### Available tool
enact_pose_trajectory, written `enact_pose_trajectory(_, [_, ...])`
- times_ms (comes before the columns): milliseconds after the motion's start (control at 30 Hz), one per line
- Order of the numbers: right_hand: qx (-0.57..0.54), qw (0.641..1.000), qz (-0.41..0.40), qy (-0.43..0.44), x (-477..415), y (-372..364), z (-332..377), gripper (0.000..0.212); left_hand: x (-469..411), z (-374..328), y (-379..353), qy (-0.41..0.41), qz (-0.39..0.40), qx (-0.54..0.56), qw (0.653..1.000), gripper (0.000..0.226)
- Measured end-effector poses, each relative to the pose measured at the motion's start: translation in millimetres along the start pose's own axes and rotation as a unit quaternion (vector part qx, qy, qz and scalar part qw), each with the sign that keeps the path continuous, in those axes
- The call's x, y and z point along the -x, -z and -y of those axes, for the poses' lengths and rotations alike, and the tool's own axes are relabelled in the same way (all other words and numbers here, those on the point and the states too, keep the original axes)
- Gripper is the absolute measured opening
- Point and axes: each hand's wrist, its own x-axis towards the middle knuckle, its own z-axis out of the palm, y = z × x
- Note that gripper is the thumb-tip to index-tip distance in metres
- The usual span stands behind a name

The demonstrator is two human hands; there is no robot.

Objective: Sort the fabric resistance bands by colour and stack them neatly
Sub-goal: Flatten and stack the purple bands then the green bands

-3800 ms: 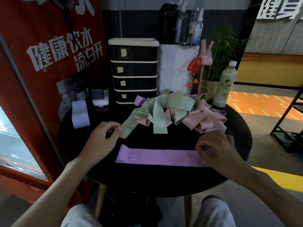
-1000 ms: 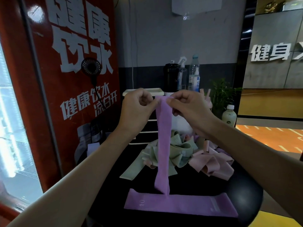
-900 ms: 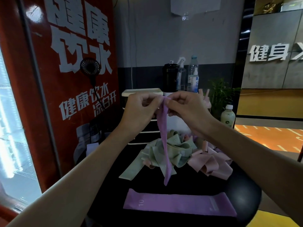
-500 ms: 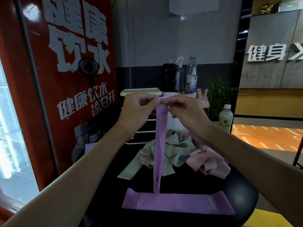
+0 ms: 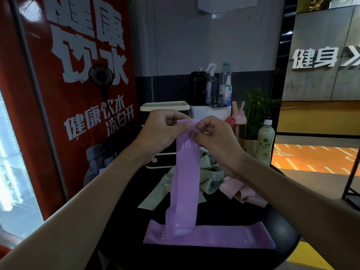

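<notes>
Left hand: the left hand (image 5: 161, 131) is raised above the table, with thumb and curled fingers pinching the left top corner of the hanging purple band (image 5: 185, 182).
Right hand: the right hand (image 5: 214, 139) is level with the left and just beside it, its fingers curled and pinching the right top corner of the same band.
Hanging purple band: it hangs straight down between the hands, flat side towards the camera, with "10" printed near the top. Its lower end overlaps the left part of the flat purple band (image 5: 224, 238); whether they touch cannot be told.
Flat purple band: it lies stretched left to right at the near edge of the black round table (image 5: 218, 211).
Green bands (image 5: 211, 172): they sit in a loose tangle farther back, behind the hanging band, with one strip trailing towards the near left.
Pink bands (image 5: 241, 191): they are heaped to the right of the green ones, touching them.
Far side: a drawer unit (image 5: 165, 106), a plant (image 5: 255, 108) and a pale green bottle (image 5: 266, 141) stand at the back.
Left wall: a small black fan (image 5: 101, 76) hangs on a red panel.
</notes>
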Motion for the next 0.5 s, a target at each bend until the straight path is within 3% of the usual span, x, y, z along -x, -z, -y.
enact_pose_trajectory(133, [-0.076, 0.996, 0.029, -0.045, 5.4, -2.4, -2.3, 0.026, -0.9, -0.9, 0.5, 0.0, 0.0, -0.004, 1.0, 0.008])
enact_pose_trajectory(367, [-0.071, 0.992, 0.071, -0.074, 20.8, -5.8, -18.7, 0.013, -0.5, 0.1, -0.7, -0.006, 0.02, -0.05, 0.999, 0.004])
enact_pose_trajectory(500, [-0.11, 0.982, 0.106, -0.108, 28.9, -4.7, -27.6, 0.017, -0.6, 1.8, 0.2, -0.01, -0.023, -0.018, 1.0, 0.006])
